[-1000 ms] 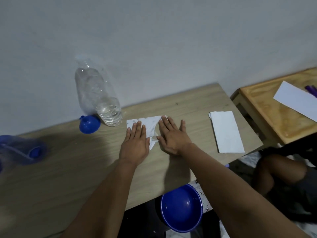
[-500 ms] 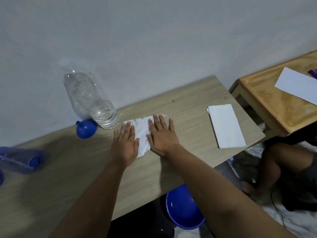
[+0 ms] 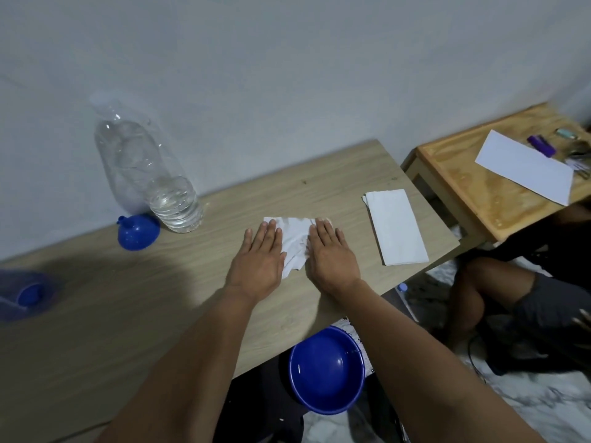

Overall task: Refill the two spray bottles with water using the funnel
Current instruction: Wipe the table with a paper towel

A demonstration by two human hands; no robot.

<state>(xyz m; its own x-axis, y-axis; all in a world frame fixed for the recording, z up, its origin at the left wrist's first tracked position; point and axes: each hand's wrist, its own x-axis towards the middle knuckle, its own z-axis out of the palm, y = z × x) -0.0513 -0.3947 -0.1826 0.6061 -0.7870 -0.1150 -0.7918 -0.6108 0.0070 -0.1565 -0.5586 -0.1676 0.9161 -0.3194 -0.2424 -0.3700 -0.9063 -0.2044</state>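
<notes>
A pale grey wall (image 3: 287, 75) fills the upper half of the frame. Below it, a light wood-grain table (image 3: 144, 314) runs from the lower left up to a corner at centre right; its near edge slants down toward the bottom centre, and its right edge drops off beside a gap. Across that gap, in the upper right, stands a smaller varnished wooden table (image 3: 473, 199) carrying a white sheet of paper (image 3: 524, 171) and some small items too blurred to name. The left half of my table lies in shadow, with bare surface between my forearms and the left edge.

A clear plastic water bottle (image 3: 150, 167), water only in its lower part, stands at upper left against the wall. Touching its base is the blue funnel (image 3: 138, 232), lying on the table. At the far left edge a blurred blue shape (image 3: 25, 294) may be a spray bottle lying down; I cannot be sure.

Below the near table edge, at bottom centre, sits a blue bowl (image 3: 326, 372).

A folded white tissue (image 3: 396, 225) lies near the table's right edge. My left hand (image 3: 257, 262) and right hand (image 3: 331, 257) lie flat, fingers straight, both pressing a crumpled white tissue (image 3: 295, 241) at centre.
</notes>
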